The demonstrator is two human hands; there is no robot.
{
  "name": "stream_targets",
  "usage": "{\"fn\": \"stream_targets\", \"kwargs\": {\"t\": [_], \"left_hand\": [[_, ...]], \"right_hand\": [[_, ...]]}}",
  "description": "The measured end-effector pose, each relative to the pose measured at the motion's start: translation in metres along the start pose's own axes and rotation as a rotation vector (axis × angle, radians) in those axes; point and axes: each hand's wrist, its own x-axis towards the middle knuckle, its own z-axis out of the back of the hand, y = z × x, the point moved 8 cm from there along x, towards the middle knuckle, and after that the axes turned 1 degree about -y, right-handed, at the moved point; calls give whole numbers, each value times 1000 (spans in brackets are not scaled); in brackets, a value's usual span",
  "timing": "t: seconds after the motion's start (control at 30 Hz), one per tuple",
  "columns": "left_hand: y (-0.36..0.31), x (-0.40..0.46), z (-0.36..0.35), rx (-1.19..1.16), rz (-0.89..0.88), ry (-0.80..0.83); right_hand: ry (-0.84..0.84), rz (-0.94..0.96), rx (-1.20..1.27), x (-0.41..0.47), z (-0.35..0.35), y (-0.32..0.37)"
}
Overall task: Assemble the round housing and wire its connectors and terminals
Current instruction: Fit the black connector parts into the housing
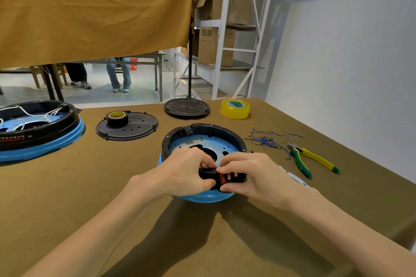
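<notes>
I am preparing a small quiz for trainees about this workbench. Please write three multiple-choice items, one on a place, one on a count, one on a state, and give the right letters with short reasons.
1. Where do the pliers lie?
A. right of the round housing
B. inside the housing
C. on the black perforated cover

2. How many tape rolls are visible?
A. one
B. two
C. four

3. What are the hands doing?
A. resting flat on the table
B. both gripping a black part at the housing's near rim
C. holding the pliers

Answers:
1 A, they lie on the table beyond the blue wires.
2 B, a clear yellow roll and a black roll.
3 B, the left hand and right hand meet on the black part.
</notes>
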Motion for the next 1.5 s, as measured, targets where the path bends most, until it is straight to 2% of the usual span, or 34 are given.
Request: {"fn": "stream_targets", "kwargs": {"t": [0.37,1.07,1.5], "left_hand": [[2,1,-13,146,64,45],[9,10,-20,161,112,212],[8,10,-20,160,115,226]], "right_hand": [[17,6,-54,1,-4,4],[156,125,-283,3,-15,9],[178,183,-305,5,-13,11]]}}
